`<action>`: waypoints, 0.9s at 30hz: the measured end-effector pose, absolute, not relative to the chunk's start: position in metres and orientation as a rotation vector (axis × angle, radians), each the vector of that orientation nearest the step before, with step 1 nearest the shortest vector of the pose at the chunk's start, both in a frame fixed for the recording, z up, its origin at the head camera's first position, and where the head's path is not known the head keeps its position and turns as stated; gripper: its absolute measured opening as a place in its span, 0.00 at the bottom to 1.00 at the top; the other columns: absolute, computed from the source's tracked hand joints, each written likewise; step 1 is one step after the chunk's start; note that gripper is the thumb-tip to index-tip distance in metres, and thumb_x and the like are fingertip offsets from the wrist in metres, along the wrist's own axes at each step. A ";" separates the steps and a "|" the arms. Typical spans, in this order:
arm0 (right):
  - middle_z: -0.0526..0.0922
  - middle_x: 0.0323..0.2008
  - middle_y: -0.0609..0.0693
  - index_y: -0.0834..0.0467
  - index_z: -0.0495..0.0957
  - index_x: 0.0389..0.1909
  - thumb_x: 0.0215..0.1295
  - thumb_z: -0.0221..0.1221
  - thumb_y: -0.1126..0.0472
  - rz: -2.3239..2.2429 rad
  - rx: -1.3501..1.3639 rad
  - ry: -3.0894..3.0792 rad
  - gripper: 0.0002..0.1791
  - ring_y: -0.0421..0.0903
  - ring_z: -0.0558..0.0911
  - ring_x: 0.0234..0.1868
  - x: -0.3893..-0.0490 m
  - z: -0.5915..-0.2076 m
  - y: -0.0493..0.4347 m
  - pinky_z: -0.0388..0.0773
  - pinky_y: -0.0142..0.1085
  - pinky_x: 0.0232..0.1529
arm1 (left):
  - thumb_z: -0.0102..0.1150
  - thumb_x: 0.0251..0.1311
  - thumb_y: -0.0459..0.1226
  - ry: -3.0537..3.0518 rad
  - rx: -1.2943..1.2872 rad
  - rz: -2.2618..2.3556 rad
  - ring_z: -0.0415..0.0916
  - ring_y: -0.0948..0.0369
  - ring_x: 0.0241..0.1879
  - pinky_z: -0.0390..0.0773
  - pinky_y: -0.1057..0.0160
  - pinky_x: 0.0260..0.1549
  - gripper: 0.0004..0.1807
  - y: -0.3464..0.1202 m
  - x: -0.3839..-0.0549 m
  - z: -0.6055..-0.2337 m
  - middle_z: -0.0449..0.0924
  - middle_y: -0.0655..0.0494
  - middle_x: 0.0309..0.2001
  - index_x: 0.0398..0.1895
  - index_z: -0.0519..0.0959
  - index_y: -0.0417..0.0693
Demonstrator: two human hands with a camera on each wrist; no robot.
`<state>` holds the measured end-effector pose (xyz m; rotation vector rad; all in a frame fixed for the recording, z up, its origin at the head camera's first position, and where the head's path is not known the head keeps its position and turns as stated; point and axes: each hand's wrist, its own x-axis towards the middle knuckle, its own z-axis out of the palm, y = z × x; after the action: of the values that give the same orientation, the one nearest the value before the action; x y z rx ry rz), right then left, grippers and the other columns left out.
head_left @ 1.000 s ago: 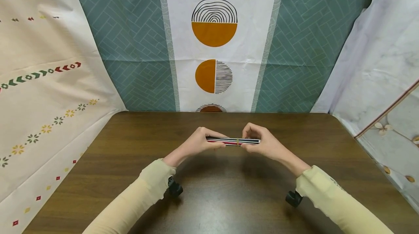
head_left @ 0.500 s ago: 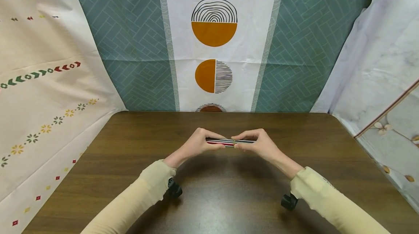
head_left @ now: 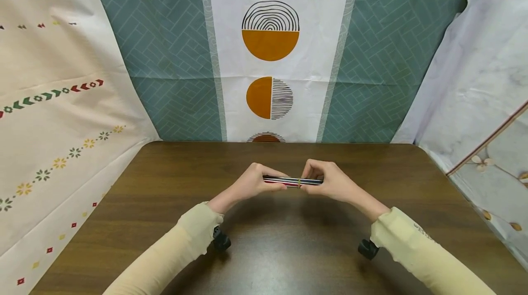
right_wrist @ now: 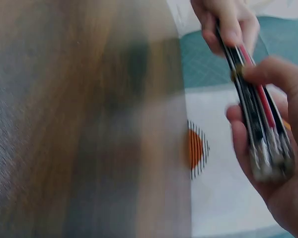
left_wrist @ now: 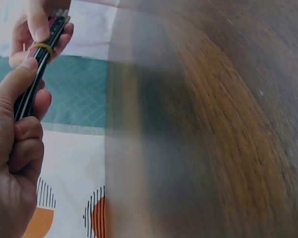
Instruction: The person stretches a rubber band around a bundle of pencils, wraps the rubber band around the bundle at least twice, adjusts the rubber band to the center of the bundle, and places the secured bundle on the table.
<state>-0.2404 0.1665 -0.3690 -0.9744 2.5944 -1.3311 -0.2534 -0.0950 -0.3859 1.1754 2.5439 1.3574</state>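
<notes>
A slim bundle of pens [head_left: 289, 181], black ones and a red one, lies level in the air above the table. Around its middle runs a yellowish rubber band [left_wrist: 41, 47]. My left hand [head_left: 252, 182] grips one end between thumb and fingers. At the other half, my right hand [head_left: 336, 183] pinches the bundle close to the band, thumb on the near side. Clear pen ends [right_wrist: 272, 161] stick out toward the right palm in the right wrist view, somewhat blurred. The left ends are hidden inside the left hand.
Below the hands is a dark brown wooden table [head_left: 264, 249]. A patterned cloth [head_left: 173, 57] hangs behind its far edge, with light cloths at both sides. Black wrist cameras [head_left: 368, 249] hang under the sleeves.
My right hand first shifted left along the bundle, then back right, its fingers now more bent at the band. My left hand keeps its grip, with barely any movement.
</notes>
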 end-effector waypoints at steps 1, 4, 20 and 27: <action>0.85 0.28 0.44 0.47 0.77 0.33 0.56 0.70 0.62 -1.321 -0.955 2.623 0.11 0.41 0.82 0.28 -0.239 -0.368 0.165 0.76 0.33 0.33 | 0.71 0.56 0.44 2.537 1.170 1.362 0.74 0.70 0.23 0.74 0.71 0.23 0.13 -0.094 -0.253 -0.386 0.89 0.62 0.36 0.45 0.88 0.57; 0.87 0.29 0.43 0.47 0.80 0.32 0.54 0.70 0.64 -1.350 -0.892 2.649 0.11 0.41 0.83 0.29 -0.236 -0.367 0.160 0.77 0.33 0.31 | 0.71 0.56 0.46 2.521 1.133 1.384 0.74 0.67 0.22 0.74 0.70 0.23 0.12 -0.093 -0.254 -0.387 0.88 0.63 0.34 0.44 0.88 0.60; 0.90 0.39 0.44 0.44 0.86 0.46 0.57 0.72 0.54 -1.341 -0.846 2.590 0.15 0.41 0.86 0.36 -0.236 -0.370 0.160 0.80 0.33 0.36 | 0.70 0.57 0.45 2.526 1.125 1.349 0.77 0.67 0.22 0.74 0.70 0.22 0.13 -0.093 -0.256 -0.389 0.89 0.57 0.32 0.44 0.88 0.56; 0.89 0.42 0.46 0.43 0.86 0.49 0.58 0.71 0.54 -1.297 -0.797 2.533 0.16 0.43 0.81 0.30 -0.245 -0.364 0.171 0.80 0.38 0.31 | 0.68 0.59 0.46 2.486 1.098 1.292 0.75 0.65 0.24 0.71 0.70 0.24 0.16 -0.100 -0.263 -0.385 0.88 0.54 0.31 0.50 0.86 0.58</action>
<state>-0.2452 0.1714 -0.3639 -0.7967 2.5330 -1.2965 -0.2626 -0.0998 -0.3848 1.0984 2.4864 1.2917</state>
